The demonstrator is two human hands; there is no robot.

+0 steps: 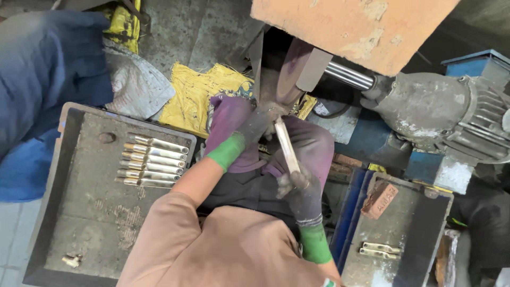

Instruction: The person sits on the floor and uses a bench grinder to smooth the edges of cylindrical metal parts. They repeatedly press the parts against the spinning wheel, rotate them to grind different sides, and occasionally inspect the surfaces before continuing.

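Both my hands wear dark grimy gloves with green cuffs. My left hand (254, 126) grips the far end of a slim shiny metal piece (287, 146), pressing it against the dark grinding wheel (291, 72). My right hand (298, 192) holds the near end of the same piece, over my lap covered by purple cloth (313, 146). The wheel sits under an orange guard (350, 26), driven by a shaft (348, 75) from a grey motor (441, 114).
A grey metal tray (79, 212) at left carries a row of several similar shiny pieces (153, 160). A blue-edged tray (414, 228) at right holds two pieces (380, 250) and a brick (379, 199). Yellow sacking (194, 93) and a blue-clothed person (37, 79) lie beyond.
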